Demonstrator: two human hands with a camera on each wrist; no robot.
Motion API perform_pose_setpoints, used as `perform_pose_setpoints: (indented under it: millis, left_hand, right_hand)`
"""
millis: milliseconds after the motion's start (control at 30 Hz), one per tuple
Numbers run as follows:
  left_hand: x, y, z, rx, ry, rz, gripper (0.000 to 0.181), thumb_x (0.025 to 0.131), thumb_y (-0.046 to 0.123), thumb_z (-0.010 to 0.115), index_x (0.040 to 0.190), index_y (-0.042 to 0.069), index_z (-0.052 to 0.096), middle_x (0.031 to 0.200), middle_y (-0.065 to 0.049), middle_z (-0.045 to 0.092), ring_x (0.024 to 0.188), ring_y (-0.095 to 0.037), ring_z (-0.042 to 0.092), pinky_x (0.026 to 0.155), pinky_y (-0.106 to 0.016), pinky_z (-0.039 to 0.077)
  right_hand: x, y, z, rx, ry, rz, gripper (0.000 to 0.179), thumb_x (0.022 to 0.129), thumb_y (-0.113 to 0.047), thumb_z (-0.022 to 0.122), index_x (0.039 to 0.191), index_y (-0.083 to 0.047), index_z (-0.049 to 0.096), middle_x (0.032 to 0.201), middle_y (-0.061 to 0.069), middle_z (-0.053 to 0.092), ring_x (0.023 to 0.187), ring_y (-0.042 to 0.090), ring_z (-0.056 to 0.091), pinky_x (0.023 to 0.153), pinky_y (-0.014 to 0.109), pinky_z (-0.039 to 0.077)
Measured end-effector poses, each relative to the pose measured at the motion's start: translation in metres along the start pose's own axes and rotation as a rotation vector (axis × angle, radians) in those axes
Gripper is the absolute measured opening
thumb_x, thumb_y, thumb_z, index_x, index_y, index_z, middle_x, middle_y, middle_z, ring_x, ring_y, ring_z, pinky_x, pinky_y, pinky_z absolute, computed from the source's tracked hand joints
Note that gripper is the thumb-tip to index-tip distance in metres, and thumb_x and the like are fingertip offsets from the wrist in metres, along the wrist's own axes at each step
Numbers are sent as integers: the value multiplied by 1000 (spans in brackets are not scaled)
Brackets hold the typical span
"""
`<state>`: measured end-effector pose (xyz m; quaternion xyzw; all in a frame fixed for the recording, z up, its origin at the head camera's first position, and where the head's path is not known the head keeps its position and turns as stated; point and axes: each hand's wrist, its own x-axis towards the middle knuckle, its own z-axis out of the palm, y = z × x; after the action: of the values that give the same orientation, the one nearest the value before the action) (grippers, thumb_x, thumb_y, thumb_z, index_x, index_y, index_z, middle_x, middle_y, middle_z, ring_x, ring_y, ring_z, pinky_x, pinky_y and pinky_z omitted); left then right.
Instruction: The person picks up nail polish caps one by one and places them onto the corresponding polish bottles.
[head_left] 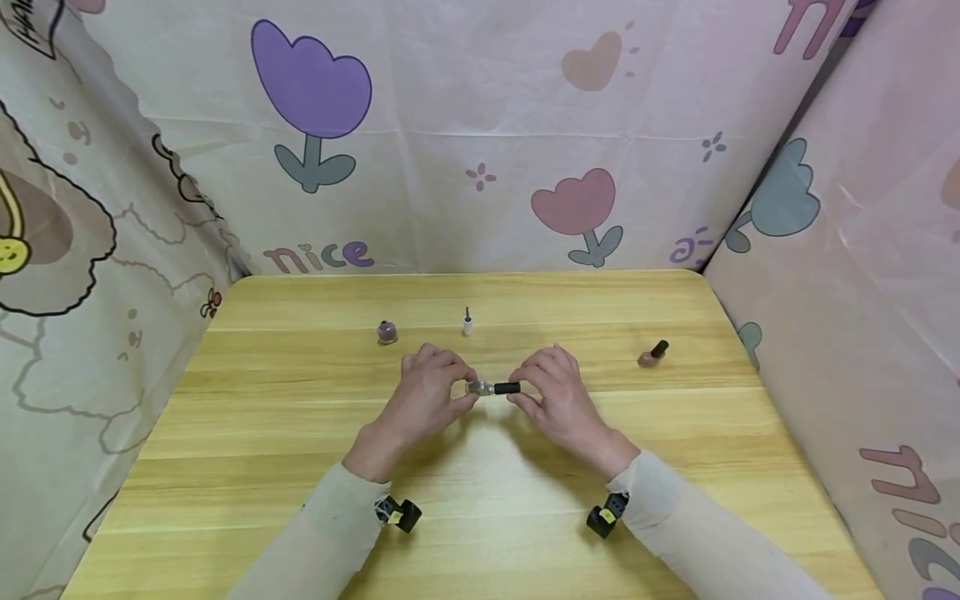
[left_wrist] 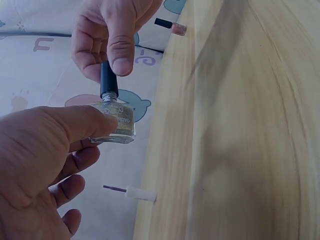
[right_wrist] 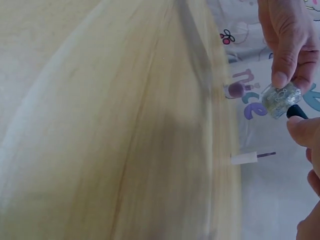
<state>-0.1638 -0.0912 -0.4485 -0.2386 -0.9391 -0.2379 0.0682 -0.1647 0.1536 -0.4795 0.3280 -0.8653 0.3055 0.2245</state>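
Two hands at work over the bench (head_left: 480, 533), as I see them from the room; places are given from the white cap (head_left: 468, 327), which stands with its dark brush upward. On the person's side of the white cap, the glitter bottle (head_left: 478, 388) is held sideways above the bench. The left hand (head_left: 426, 392) has thumb and fingers clamped on its glass; the right hand (head_left: 558, 398) has thumb and fingers clamped on its black cap (head_left: 507, 388), a threaded neck showing between. Left of the white cap, the purple bottle (head_left: 387, 333) stands uncapped; well to its right stands the pink bottle (head_left: 648, 359), capped in black. Beyond hangs a printed cloth (head_left: 427, 217).
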Motion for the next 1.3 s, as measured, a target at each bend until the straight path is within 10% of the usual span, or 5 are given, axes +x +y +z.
perform_pose_setpoints:
  millis: [400,1300]
  left_hand:
    - [-4,2,9,173,47,165,17,89,25,86,100,16,76,106,-2,71,104,-25,54,89,-47,37]
    - [-5,5,7,97,40,134,16,94,25,82,106,15,80,109,-3,72,104,-24,53,92,-47,37]
  right_hand:
    - [-6,1,2,-7,-18,8,19,84,-19,88,97,-12,76,100,2,69,107,28,56,107,58,40]
    - [-16,9,10,42,39,-3,22,83,-16,88,98,-10,73,99,2,67,107,27,56,101,51,40]
